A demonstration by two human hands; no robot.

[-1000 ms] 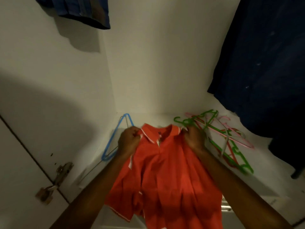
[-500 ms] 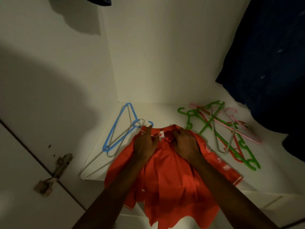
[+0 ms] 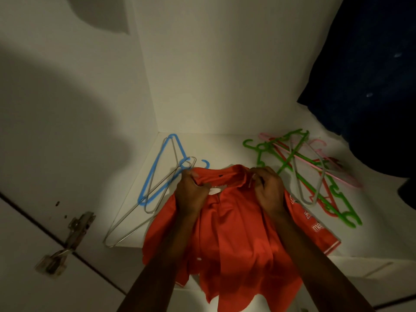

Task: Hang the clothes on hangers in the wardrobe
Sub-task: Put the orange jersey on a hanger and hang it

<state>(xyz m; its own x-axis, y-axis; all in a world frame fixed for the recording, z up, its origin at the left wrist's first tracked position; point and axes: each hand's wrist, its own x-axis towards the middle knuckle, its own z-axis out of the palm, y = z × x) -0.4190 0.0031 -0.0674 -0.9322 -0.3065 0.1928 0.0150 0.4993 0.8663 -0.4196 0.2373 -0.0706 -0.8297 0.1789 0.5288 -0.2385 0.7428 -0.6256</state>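
Both hands (image 3: 227,190) grip red shirt (image 3: 231,239) collar; sleeve txt "ma", rest hidden.

The dark blue garment (image 3: 371,86) at the right runs off the top and right edges, so its hanger and full shape stay out of view. The orange shirt (image 3: 229,239) drops over the front of the wardrobe shelf (image 3: 225,147) and its hem is cut by the bottom edge. The left hand (image 3: 191,194) and right hand (image 3: 269,190) cover parts of the collar; their fingertips curl into the cloth and are hidden. White lettering on the shirt's right sleeve is too small to read. The shirt covers the lower end of the blue hanger (image 3: 155,170) and wire hangers (image 3: 144,208). In the tangled pile of coloured hangers (image 3: 315,172), the count cannot be told.
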